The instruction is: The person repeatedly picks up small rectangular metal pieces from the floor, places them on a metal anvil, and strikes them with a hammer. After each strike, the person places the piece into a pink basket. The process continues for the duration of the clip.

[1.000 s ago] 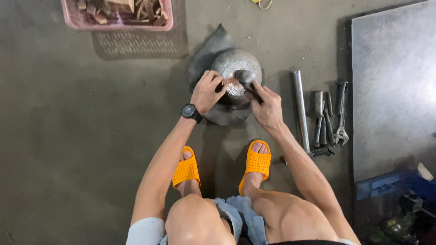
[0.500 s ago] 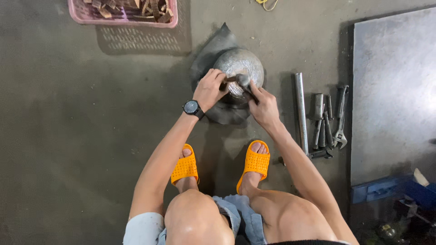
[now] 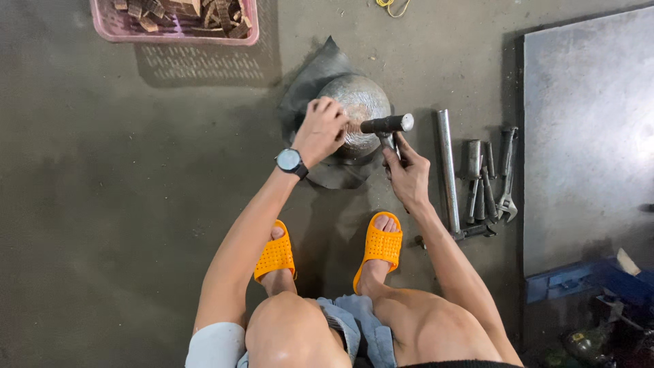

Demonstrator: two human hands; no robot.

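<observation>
The hammer, steel-headed and likely heavy, sits gripped by its handle in the right hand, while the left hand pinches a small piece against the metal dome.

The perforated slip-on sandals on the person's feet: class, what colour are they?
Bright orange perforated sandals, clearest in the head view.

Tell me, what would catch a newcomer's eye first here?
Bright orange sandals stand out low in the middle of the grey floor. Above them the right hand holds a hammer over a round metal dome, which the left hand touches. Spanners lie to the right.
</observation>
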